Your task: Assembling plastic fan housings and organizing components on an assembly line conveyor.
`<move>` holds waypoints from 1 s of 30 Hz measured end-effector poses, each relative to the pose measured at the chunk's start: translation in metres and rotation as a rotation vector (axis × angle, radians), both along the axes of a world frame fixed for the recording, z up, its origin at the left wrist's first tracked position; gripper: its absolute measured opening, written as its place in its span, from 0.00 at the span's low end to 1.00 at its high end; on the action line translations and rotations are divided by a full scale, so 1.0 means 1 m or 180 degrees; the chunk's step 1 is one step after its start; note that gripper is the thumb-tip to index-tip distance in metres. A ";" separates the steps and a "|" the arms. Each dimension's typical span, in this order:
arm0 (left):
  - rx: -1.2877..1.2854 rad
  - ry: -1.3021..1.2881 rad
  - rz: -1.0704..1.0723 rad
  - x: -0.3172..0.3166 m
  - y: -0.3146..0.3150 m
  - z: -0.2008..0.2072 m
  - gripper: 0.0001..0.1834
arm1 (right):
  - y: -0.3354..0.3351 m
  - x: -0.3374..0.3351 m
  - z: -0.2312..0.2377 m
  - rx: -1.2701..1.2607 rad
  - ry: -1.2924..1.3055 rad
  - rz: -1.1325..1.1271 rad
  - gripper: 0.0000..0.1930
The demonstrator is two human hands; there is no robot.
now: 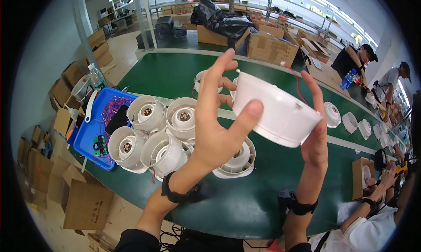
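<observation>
Raised over the green table, a white round plastic housing (276,109) is tilted between my two hands. My left hand (218,131) grips its left side, with the thumb pressed on the outer wall and the fingers reaching behind. Against the right edge, my right hand (315,140) closes with fingers and palm. A thin red wire (300,86) rises from the housing to a small white connector. Below it, partly covered by my left wrist, sits a similar white fan housing (245,162). Left of my left forearm several more fan housings (147,112) stand grouped, showing round motor centres.
A blue tray (83,140) with purple wires and a green circuit board lies at the left. Cardboard boxes (272,48) stand behind the table. More white housings (349,122) line the right side, near other people working. A water bottle (96,75) stands behind the tray.
</observation>
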State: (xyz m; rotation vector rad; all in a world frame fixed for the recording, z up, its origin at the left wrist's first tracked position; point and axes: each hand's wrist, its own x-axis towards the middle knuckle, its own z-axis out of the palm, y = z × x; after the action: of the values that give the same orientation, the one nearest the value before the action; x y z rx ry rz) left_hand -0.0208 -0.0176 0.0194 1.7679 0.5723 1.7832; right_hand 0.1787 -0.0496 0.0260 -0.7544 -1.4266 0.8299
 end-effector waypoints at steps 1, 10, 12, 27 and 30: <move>-0.0064 -0.0070 -0.0256 -0.003 0.004 -0.003 0.43 | 0.003 0.000 -0.001 -0.0048 -0.0155 0.0012 0.65; -0.0998 -0.0394 -0.1479 -0.006 0.003 -0.002 0.52 | -0.006 -0.009 0.000 -0.0414 -0.0132 0.0236 0.46; -0.0464 -0.0324 -0.0777 -0.002 0.010 -0.006 0.53 | -0.010 -0.016 0.009 -0.0506 -0.0131 0.0039 0.43; 0.0563 0.0158 0.0614 -0.020 0.001 0.008 0.16 | 0.007 -0.017 -0.020 0.0318 -0.0120 -0.0038 0.43; 0.0386 -0.0055 0.0412 -0.019 0.003 0.008 0.14 | 0.009 -0.020 -0.023 0.0140 0.0043 -0.0052 0.44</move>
State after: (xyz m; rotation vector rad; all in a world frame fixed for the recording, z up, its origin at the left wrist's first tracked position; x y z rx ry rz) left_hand -0.0399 -0.0148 0.0271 1.8307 0.5947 1.9564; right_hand 0.1590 -0.0402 0.0031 -0.7248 -1.4205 0.7874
